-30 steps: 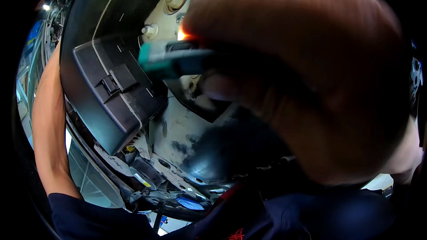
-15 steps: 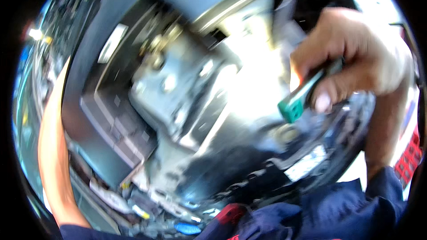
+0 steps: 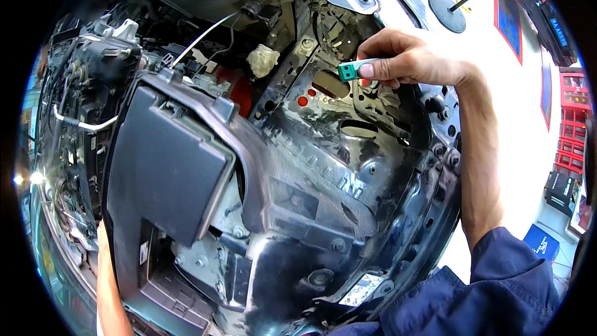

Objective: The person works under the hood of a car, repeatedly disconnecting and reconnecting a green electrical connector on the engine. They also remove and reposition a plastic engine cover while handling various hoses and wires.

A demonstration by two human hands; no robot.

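Raised over the right side of the car's engine bay, my right hand [image 3: 404, 59] pinches a small green-ended piece [image 3: 349, 72] with two dark holes in its end face and a grey body. Its exact kind is not clear, since my fingers cover the rest. At lower left, my left forearm [image 3: 112, 292] runs up along the outer edge of a large black plastic housing [image 3: 171, 162]. My left hand is mostly hidden behind that edge, so its fingers do not show. The housing has a box-like cover and an open recess [image 3: 177, 280] at its lower end.
Bare metal body panels [image 3: 311, 143] with bolts and holes lie right of the housing. A pale cable [image 3: 202, 37] rises behind it. Further right are a round-based stand [image 3: 446, 12], red crates [image 3: 571, 121] and a blue box [image 3: 541, 242] on the floor.
The view has swung and steadied from a blurred close look, now showing more of the engine bay. My right hand, still holding the green-ended piece, appears farther away and higher in the picture.
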